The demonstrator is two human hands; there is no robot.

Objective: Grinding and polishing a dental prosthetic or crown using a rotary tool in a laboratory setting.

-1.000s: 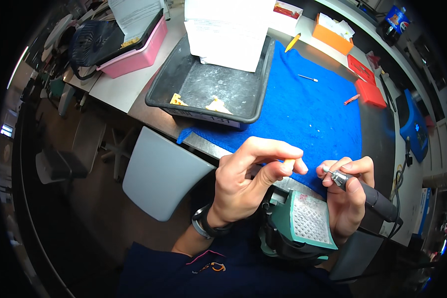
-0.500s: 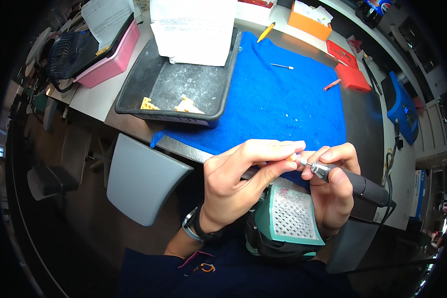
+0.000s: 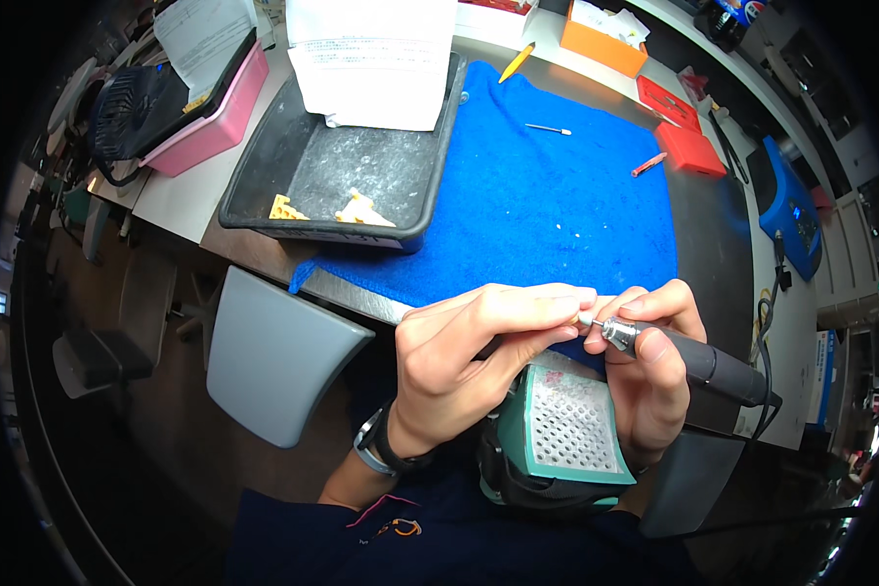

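My left hand (image 3: 479, 347) is closed in a pinch, thumb against fingers, on a small cream-coloured piece that the fingertips almost wholly hide. Wrapped in the fingers of my right hand (image 3: 659, 366) is a black rotary handpiece (image 3: 713, 369) with a metal collar. Its small grey grinding tip (image 3: 586, 318) meets the left fingertips at the piece; exact contact cannot be made out. The hands are close together above the front edge of the table. Just beneath them sits a green dust-suction box (image 3: 527, 430) with a perforated metal plate (image 3: 571, 420) on top.
A blue towel (image 3: 537, 205) covers the table, carrying a thin metal bur (image 3: 549, 129) and a red pencil-like stick (image 3: 648, 164). Left stands a black tray (image 3: 347, 161) holding yellow pieces (image 3: 366, 209) and a paper sheet (image 3: 366, 73). A blue control unit (image 3: 791, 210) is right, near the handpiece's cable (image 3: 767, 420).
The view has shifted slightly. Both hands keep their grips; the left fingertips now cover more of the small piece, and the grinding tip sits closer in against them.
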